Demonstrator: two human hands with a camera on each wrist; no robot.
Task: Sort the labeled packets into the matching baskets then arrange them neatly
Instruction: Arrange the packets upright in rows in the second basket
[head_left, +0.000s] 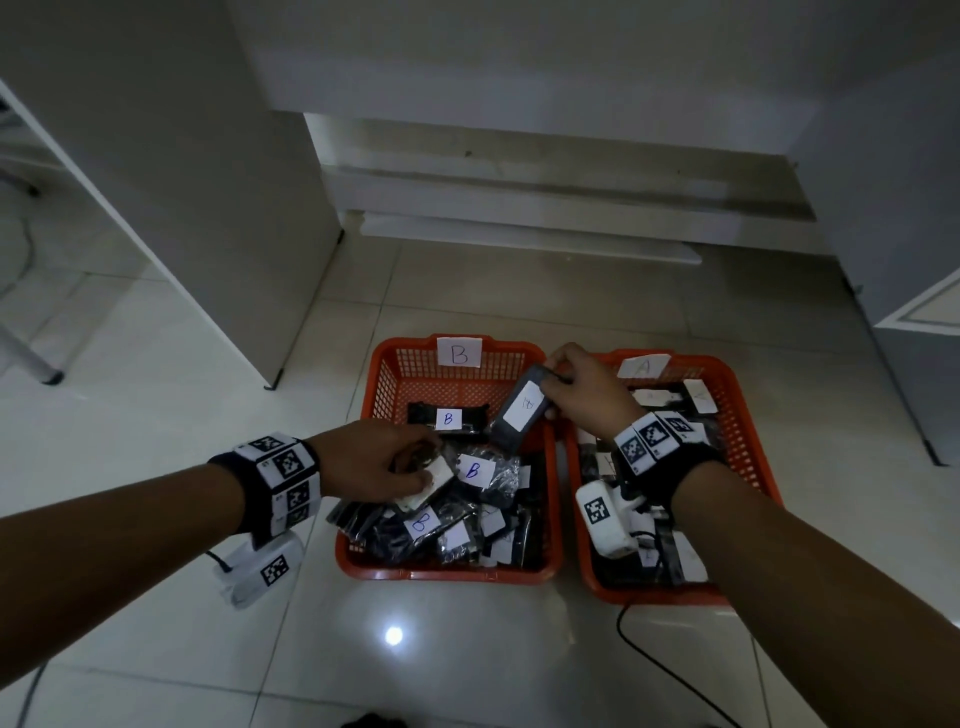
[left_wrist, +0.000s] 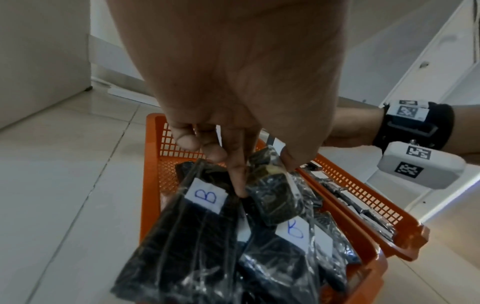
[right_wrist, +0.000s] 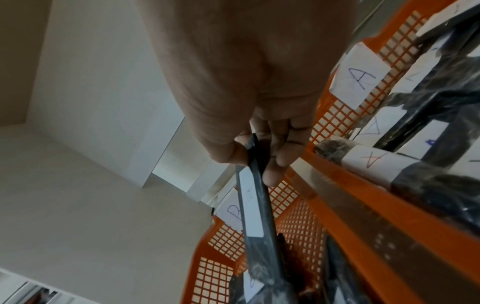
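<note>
Over the mesh B basket (head_left: 395, 374), both hands' fingers pinch crinkly plastic-wrapped packets (head_left: 519, 413).

Baskets (head_left: 550, 525) are orange plastic mesh, kinda matt. Packets (left_wrist: 182, 242) are black stuff in crinkly clear film (super shiny). Labels (head_left: 460, 352) are plain white paper with pen letters. Floor (head_left: 467, 654) is glossy pale tile, smooth enough to mirror a light.

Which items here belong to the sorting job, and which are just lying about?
Job:
- basket B
- basket A
- packet held by right hand
- packet pinched by left hand
- loose B packets

Lying about:
- white cabinets
- black cable
- tiled floor
</note>
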